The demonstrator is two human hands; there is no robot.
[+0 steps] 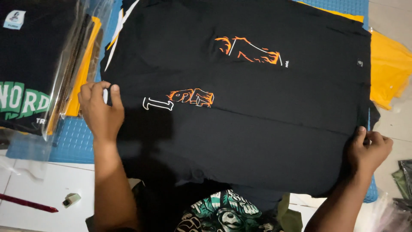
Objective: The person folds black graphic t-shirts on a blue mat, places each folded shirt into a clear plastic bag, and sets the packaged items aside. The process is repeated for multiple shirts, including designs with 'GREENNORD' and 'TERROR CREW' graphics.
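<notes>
A black T-shirt (257, 111) with an orange flame print and white outlined lettering lies spread across a blue mat in front of me, creased by folds. My left hand (101, 109) pinches its left edge, fingers curled over the cloth. At the lower right corner of the shirt, my right hand (369, 148) grips the right edge. Both forearms reach up from the bottom of the view.
A stack of bagged shirts (38, 64), black with green and white print, lies at the left on the blue mat (73, 141). Yellow cloth (388, 68) shows at the right. A red pen (28, 203) and a small lighter (71, 199) lie on the white floor.
</notes>
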